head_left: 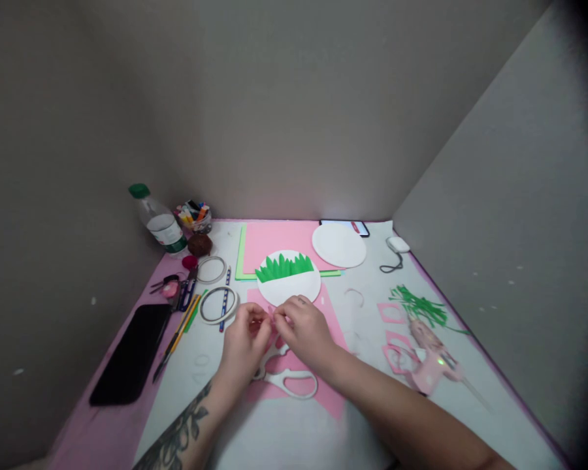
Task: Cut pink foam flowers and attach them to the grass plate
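My left hand (pixel 242 339) and my right hand (pixel 308 329) meet over the middle of the table, fingertips pinched together. Between them is a small pink paper piece (pixel 271 314), mostly hidden by the fingers. Under the hands lies a pink sheet (pixel 334 398), and white-handled scissors (pixel 301 385) rest on it, their blades covered by my hands. Just beyond my fingertips is a white disc (pixel 294 291) with a jagged green paper grass strip (pixel 284 267) across its upper half.
A pink glue gun (pixel 428 369) with a lit green light lies right, beside pink cutouts (pixel 392 313) and green strips (pixel 421 305). Left are tape rolls (pixel 218 305), a black phone (pixel 131 356), a craft knife (pixel 176 336) and a bottle (pixel 161 225). Another white disc (pixel 339 245) lies behind.
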A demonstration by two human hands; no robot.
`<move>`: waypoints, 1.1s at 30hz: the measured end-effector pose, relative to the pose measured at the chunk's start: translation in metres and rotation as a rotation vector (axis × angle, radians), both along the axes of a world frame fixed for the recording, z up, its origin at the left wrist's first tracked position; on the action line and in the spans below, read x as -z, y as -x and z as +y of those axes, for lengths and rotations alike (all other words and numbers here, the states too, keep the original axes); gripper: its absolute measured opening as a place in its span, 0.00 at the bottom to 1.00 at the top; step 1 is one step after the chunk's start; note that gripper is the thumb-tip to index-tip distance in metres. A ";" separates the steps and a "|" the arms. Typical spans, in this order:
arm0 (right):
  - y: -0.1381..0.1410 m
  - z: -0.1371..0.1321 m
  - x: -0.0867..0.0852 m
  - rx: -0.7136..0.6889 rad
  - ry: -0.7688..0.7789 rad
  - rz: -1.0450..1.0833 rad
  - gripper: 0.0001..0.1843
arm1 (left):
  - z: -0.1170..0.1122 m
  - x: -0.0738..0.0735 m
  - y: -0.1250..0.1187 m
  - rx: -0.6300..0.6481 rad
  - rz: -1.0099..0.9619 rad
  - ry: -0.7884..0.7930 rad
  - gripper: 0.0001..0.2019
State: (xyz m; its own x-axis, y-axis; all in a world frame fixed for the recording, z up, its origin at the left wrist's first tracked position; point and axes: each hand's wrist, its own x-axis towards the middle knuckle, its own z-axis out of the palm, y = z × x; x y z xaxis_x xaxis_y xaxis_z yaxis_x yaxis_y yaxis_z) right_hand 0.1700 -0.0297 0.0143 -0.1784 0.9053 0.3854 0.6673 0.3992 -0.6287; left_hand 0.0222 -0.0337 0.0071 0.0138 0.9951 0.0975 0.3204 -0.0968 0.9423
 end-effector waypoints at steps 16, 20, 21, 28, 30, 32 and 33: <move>-0.031 0.014 -0.020 0.116 -0.220 -0.075 0.10 | 0.004 -0.007 -0.001 -0.049 -0.224 0.086 0.10; -0.071 0.020 -0.051 0.325 -0.220 -0.103 0.09 | 0.008 -0.010 0.002 -0.092 -0.337 0.152 0.12; -0.074 0.018 -0.055 0.308 -0.192 -0.113 0.09 | 0.008 -0.010 0.001 -0.089 -0.340 0.156 0.12; -0.022 -0.002 -0.037 -0.036 -0.041 -0.195 0.03 | -0.005 -0.011 -0.009 0.012 -0.264 0.116 0.09; -0.026 0.001 -0.037 -0.004 -0.057 -0.205 0.07 | -0.006 -0.013 -0.009 0.018 -0.267 0.120 0.09; -0.048 0.006 -0.044 0.117 -0.077 -0.201 0.08 | -0.004 -0.014 -0.008 0.000 -0.306 0.147 0.09; -0.062 0.007 -0.050 0.205 -0.094 -0.227 0.08 | -0.003 -0.014 -0.008 -0.009 -0.331 0.167 0.10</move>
